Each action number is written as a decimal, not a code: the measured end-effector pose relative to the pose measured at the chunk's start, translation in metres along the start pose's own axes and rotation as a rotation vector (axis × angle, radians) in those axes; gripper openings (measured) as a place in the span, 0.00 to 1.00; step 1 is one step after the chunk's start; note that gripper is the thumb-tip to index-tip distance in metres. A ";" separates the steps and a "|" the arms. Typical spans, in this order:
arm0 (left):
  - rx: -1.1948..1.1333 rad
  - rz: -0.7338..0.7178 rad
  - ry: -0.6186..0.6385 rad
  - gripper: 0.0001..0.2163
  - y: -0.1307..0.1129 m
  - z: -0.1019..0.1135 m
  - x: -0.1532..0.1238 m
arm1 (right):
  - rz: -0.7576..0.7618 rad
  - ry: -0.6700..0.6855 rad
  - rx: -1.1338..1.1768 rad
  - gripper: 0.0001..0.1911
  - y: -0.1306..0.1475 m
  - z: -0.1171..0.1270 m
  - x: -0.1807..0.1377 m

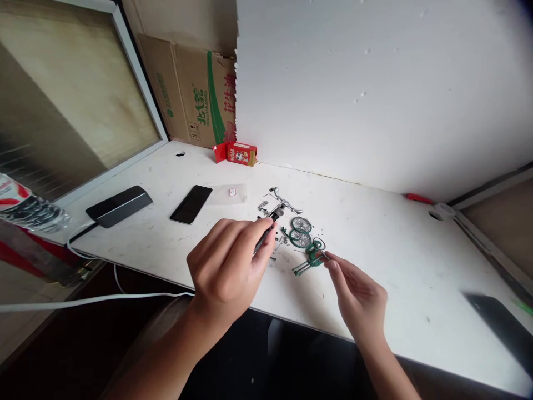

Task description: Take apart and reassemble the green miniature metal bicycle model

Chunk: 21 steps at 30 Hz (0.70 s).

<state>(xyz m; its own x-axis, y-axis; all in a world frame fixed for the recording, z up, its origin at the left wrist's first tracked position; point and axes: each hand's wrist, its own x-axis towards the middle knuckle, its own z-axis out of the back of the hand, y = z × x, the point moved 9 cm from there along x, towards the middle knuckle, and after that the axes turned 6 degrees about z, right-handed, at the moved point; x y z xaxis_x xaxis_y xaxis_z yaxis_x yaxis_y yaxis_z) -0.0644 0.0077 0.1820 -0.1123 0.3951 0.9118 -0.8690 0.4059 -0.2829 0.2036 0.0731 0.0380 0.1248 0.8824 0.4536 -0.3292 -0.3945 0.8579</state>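
Note:
My left hand (231,261) is closed around a slim dark tool with a rounded grey end (278,213), raised over the loose parts; its exact kind is unclear. Between the thumb and fingers of my right hand (357,289) is a green model bicycle frame (313,256), tilted just above the table. Two small spoked wheels (300,224) with dark tyres lie beyond it, one behind the other. Farther back sits a silver handlebar (285,200). Several tiny metal pieces (284,240) are scattered near the wheels, partly hidden by my left hand.
On the white table (387,250) lie a black phone (191,204), a dark folded case (119,205) and a clear plastic bag (220,194). A red box (241,154) stands against the white foam board (375,83). A water bottle (31,205) and white cable (95,301) are at left.

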 end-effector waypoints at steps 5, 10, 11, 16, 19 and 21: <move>0.023 0.014 0.025 0.12 -0.005 0.004 0.002 | -0.014 0.012 0.003 0.11 -0.004 0.000 -0.002; 0.041 0.064 0.088 0.13 -0.002 0.001 -0.001 | -0.024 0.022 0.003 0.11 -0.004 -0.003 -0.002; 0.041 0.069 0.090 0.13 -0.001 0.001 -0.002 | -0.024 0.020 0.004 0.11 -0.004 -0.003 -0.002; 0.061 0.088 0.095 0.12 0.007 -0.002 -0.002 | -0.018 0.017 -0.003 0.11 0.000 -0.003 -0.002; 0.109 0.116 0.056 0.09 0.028 -0.002 0.000 | -0.024 0.011 -0.004 0.11 0.000 -0.002 -0.002; 0.134 0.176 0.008 0.07 0.052 -0.003 0.001 | -0.034 0.003 0.002 0.12 -0.001 0.000 -0.003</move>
<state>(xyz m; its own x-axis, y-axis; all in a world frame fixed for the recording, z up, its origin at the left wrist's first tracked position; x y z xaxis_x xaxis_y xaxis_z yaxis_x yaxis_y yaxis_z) -0.1077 0.0318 0.1672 -0.2648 0.4571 0.8491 -0.8927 0.2168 -0.3951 0.2031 0.0712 0.0362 0.1333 0.8960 0.4237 -0.3234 -0.3648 0.8731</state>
